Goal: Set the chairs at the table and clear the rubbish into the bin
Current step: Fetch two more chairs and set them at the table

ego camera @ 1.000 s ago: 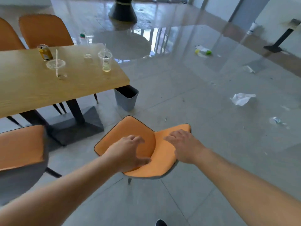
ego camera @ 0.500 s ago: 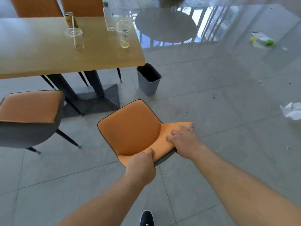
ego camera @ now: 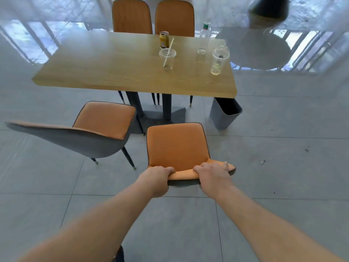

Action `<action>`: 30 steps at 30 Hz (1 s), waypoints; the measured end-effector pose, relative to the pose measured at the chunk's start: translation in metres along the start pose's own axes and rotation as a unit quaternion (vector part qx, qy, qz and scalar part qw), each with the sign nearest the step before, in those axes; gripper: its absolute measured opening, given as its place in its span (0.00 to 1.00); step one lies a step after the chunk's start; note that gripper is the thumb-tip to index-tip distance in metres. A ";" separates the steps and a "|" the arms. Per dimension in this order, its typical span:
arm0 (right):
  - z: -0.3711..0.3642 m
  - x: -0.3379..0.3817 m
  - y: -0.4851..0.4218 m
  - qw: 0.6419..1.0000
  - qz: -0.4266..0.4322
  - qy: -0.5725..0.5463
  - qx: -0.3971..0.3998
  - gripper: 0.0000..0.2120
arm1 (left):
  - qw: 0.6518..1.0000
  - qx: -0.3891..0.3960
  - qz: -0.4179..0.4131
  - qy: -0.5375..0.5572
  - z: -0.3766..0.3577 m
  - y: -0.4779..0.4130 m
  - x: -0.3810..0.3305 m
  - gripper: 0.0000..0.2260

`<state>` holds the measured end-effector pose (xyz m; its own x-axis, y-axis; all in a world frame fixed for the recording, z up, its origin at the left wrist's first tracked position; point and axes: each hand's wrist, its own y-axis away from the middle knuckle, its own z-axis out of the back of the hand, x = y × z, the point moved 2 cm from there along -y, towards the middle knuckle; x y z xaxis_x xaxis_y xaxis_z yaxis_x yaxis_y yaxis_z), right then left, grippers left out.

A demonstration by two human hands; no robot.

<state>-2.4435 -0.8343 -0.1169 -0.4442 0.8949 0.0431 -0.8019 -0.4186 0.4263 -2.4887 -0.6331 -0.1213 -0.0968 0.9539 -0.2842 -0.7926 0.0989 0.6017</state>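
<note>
1. Both hands, left hand (ego camera: 157,176) and right hand (ego camera: 212,175), grip the chair (ego camera: 176,148) back top, ready to push.
2. The chair faces the tabletop (ego camera: 113,69), near the bin (ego camera: 224,118).

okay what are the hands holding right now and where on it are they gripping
Both hands hold the orange chair by the top edge of its backrest: the left hand near the left corner, the right hand near the right.

Orange chair (ego camera: 176,146); pale wood table (ego camera: 120,67); seemingly grey bin (ego camera: 224,114).
</note>
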 end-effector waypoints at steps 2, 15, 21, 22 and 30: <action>0.011 0.025 -0.020 1.000 -0.014 -0.006 0.006 0.13 | 1.000 -0.001 -0.010 -0.009 0.019 -0.008 0.030 0.19; 0.069 0.117 -0.152 0.993 -0.104 -0.015 -0.051 0.14 | 0.993 -0.064 -0.103 -0.010 0.121 -0.093 0.174 0.21; 0.068 0.116 -0.152 0.995 -0.098 0.002 0.025 0.26 | 0.991 -0.057 -0.093 -0.079 0.132 -0.081 0.225 0.22; 0.067 0.125 -0.150 0.997 -0.078 0.000 0.025 0.30 | 0.992 -0.060 -0.066 -0.088 0.133 -0.073 0.244 0.25; 0.069 0.195 -0.172 0.997 -0.004 0.021 -0.071 0.16 | 0.966 -0.162 0.091 -0.177 0.157 0.006 0.411 0.10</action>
<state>-2.3643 -0.5773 -0.1192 -0.4509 0.8926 0.0007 -0.8530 -0.4311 0.2942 -2.4388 -0.1960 -0.1171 -0.0854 0.9900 0.1126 -0.9344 -0.1188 0.3359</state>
